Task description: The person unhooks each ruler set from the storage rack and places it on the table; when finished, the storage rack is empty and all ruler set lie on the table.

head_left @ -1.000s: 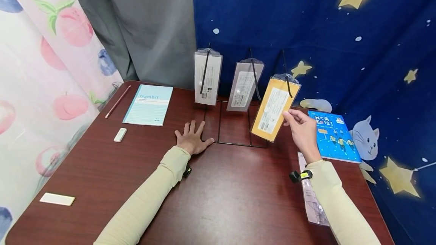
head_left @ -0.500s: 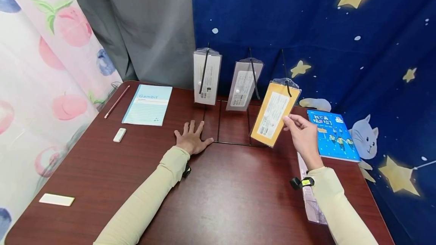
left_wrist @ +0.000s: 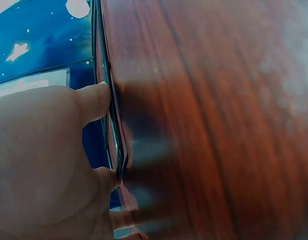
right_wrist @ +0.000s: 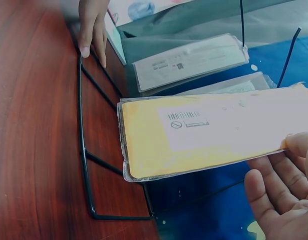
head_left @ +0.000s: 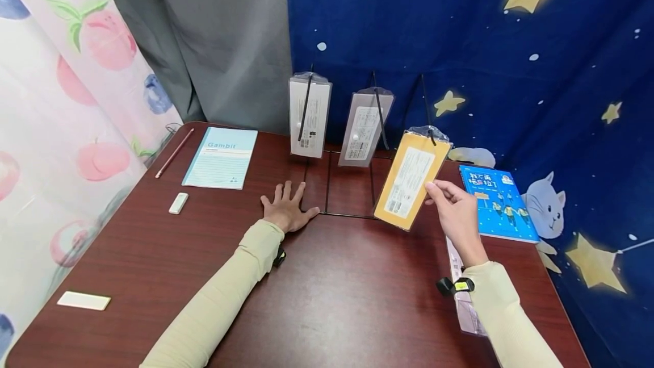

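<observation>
My right hand (head_left: 455,209) pinches the right edge of a yellow packet (head_left: 384,209) in a clear sleeve, between thumb and fingers. The packet tilts, its top by the tip of the rightmost hook of a black wire rack (head_left: 352,216); whether the hook still passes through the sleeve's hole is hard to tell. In the right wrist view the yellow packet (right_wrist: 148,145) carries a white barcode label. My left hand (head_left: 288,208) lies spread on the table, its thumb at the rack's base corner. A white packet (head_left: 319,107) and a greyish-purple packet (head_left: 349,158) hang from the other hooks.
A pink packet (head_left: 467,314) lies partly under my right forearm, with a blue book (head_left: 498,203) beyond it. On the left are a notebook (head_left: 219,158), a pencil (head_left: 175,153), a small white block (head_left: 178,203) and a white strip (head_left: 84,300). Curtains (head_left: 240,33) stand behind the table.
My right hand has drawn the yellow packet toward me and slightly down, along the hook to its tip. My left hand has stayed in place.
</observation>
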### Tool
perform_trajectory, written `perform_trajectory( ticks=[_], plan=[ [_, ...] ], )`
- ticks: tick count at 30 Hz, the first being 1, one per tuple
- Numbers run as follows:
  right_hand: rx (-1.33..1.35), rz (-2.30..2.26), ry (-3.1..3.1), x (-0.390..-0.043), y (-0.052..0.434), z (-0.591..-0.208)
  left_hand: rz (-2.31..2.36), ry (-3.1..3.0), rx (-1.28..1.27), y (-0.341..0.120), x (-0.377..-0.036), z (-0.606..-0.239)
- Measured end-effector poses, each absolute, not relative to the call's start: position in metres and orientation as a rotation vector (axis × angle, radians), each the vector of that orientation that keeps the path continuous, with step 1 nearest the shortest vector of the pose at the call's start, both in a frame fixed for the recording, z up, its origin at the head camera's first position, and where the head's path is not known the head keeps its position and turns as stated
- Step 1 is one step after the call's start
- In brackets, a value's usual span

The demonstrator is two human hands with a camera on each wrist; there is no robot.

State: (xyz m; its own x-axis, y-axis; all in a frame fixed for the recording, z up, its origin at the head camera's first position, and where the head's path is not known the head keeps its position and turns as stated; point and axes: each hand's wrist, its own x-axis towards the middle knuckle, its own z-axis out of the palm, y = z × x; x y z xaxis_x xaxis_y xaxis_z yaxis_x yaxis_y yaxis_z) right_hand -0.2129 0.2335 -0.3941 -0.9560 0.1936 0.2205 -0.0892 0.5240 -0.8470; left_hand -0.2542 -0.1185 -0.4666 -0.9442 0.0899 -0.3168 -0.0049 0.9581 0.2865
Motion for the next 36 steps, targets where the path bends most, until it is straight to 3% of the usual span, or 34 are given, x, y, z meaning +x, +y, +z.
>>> perform_trajectory(
  ticks=[36],
  plan=[
    [-0.051,1.339,-2.5,-0.171,0.238,-0.382,0.403,2.781,0.07,-0.118,-0.253,-0.466]
  ],
)
